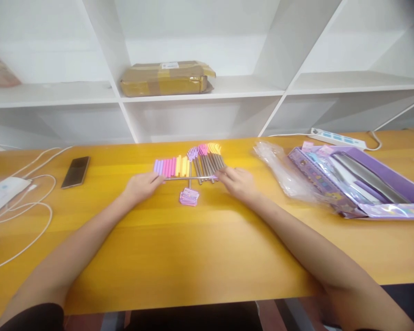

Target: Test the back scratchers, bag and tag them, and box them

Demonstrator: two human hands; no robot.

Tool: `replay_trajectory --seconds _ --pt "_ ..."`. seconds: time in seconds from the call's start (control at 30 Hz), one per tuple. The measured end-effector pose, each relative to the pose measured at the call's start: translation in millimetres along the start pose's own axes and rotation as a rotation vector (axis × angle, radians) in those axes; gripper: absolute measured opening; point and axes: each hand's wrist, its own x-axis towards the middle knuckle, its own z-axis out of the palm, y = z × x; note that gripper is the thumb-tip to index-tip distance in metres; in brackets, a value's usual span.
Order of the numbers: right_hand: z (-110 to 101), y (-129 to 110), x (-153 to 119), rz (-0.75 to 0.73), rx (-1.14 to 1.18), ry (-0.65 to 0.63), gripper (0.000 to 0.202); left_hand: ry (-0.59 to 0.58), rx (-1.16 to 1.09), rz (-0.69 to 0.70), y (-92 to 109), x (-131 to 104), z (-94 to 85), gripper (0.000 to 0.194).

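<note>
— What are the hands doing?
— The left hand (141, 187) and the right hand (237, 181) share a thin metal rod (179, 178), laid crosswise between them above the bench (200, 257). The left grip is closed on one end, fingertips together; the right grip is closed around the other, where a bit of purple shows beside the fingers. Blur hides the exact shape of that purple part.

— And what lies just beyond the rod?
— A row of short coloured tubes (170, 167), running from purple through pink to yellow, nearer the left hand. Just beside them, toward the right hand, is a fan of metal sticks (207, 163) with claw-like heads in purple, pink and yellow.

— Anything on the near side?
— A small pile of pinkish-purple cards (189, 196), just below the rod. One stick reaches down close to it; whether they touch, one cannot tell.

— What else is on the bench?
— A dark phone (76, 172) lies well to the left, near white cables (50, 216). To the right, crumpled clear plastic (284, 174) sits against a purple box (393, 172) with packaged items inside. A taped cardboard box (165, 82) rests on the shelf (241, 87) behind.
</note>
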Motion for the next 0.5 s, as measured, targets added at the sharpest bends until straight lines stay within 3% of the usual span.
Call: replay_trajectory --seconds 0.13,0.3,0.4,0.5 --pt "-9 54 -13 0.05 -0.134 0.067 0.033 0.075 0.017 -0.074 -51 -4 -22.3 0.02" --pt "-22 119 -35 0.227 -0.222 0.246 0.03 0.145 0.222 -0.148 -114 -24 -52.6 0.03" --pt "-21 141 -48 0.288 -0.261 0.271 0.031 0.124 0.287 -0.164 -133 -35 -53.3 0.033" --pt "-9 143 -54 0.366 -0.222 0.234 0.033 0.077 0.285 -0.168 -133 -40 -40.9 0.036"
